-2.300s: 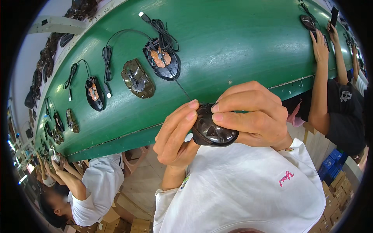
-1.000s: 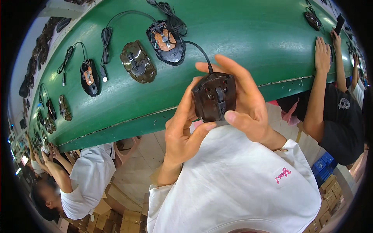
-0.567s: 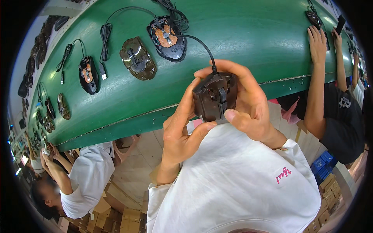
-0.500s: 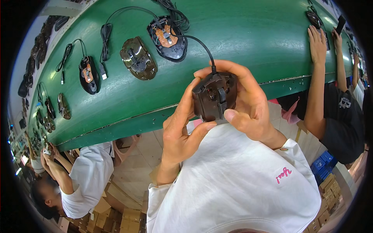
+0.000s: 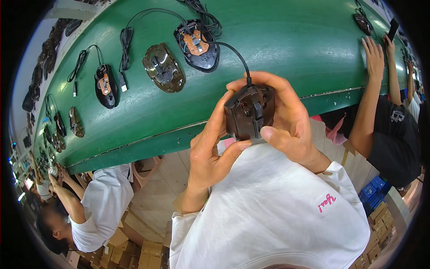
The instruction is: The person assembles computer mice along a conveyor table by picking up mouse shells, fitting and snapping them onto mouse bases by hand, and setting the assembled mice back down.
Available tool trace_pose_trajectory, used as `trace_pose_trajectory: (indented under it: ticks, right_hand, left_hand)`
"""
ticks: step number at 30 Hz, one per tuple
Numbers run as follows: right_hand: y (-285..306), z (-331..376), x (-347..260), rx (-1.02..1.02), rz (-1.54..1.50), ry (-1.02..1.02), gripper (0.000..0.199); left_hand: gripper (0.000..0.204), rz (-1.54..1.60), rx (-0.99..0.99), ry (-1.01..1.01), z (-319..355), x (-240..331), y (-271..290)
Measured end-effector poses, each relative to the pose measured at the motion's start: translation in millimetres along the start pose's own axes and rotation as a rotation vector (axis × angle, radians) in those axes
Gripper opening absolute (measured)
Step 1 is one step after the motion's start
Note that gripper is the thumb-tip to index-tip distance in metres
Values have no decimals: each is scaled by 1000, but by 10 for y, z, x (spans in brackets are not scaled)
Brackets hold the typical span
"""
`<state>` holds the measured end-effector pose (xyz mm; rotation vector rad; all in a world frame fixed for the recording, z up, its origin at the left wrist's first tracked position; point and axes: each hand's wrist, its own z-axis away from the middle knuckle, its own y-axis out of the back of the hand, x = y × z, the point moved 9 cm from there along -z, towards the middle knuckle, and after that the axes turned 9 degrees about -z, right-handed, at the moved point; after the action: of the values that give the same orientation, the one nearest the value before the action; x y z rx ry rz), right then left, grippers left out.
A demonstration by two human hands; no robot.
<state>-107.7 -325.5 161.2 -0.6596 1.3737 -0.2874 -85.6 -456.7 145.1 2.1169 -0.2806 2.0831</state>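
Across the green belt (image 5: 286, 40), an open mouse base (image 5: 206, 61) and loose shell (image 5: 172, 76) lay unjoined; by its near edge, the left hand (image 5: 207, 150) and right hand (image 5: 294, 136) gripped a corded mouse (image 5: 243, 123), seemingly already closed.

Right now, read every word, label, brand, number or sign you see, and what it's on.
Wearer's white shirt: short pink script, not quoted here.
Co-worker's black shirt: pale emblem; any words too small to read.
Held mouse: no lettering I can make out.
Cardboard boxes: any print too small to read.
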Motion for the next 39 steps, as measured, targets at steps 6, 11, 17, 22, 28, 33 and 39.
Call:
trace_pose_trajectory:
  ticks: [6, 11, 17, 22, 28, 33, 39]
  right_hand:
    - [-19, 7, -4, 5, 8, -3, 80]
    - [-50, -6, -25, 11, -7, -10, 79]
    - [-58, -10, -17, 17, 14, -19, 78]
    - [-47, -11, -7, 16, 17, 0, 77]
    - [-35, -1, 8, 26, 27, -6, 77]
    - [-38, 2, -6, 34, 56, -1, 76]
    - [-145, 6, -244, 13, 628, 320, 73]
  left_hand:
    - [83, 7, -3, -4, 10, 2, 7]
    - [82, 13, 3, -19, 9, 8, 19]
    - [82, 27, -2, -24, 13, -14, 27]
    - [82, 56, -1, -14, 18, -47, 30]
    - [83, 56, -35, -3, 20, -77, 20]
    - [83, 57, -41, -14, 16, -79, 30]
    - [79, 284, 80, 90, -10, -145, 42]
